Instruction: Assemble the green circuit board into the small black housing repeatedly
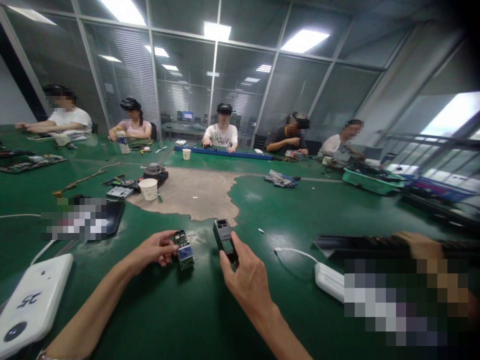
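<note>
My left hand pinches a small green circuit module with a blue screen, which rests on the green table mat. My right hand grips a dark grey housing part and holds it upright just above the mat. The two parts sit about a hand's width apart, close to the worn brown patch of bare table.
A white device lies at lower left, and a white power strip with its cable at right. A paper cup, tools and boards sit further back. Several people work along the far side. Another person's hand reaches in at right.
</note>
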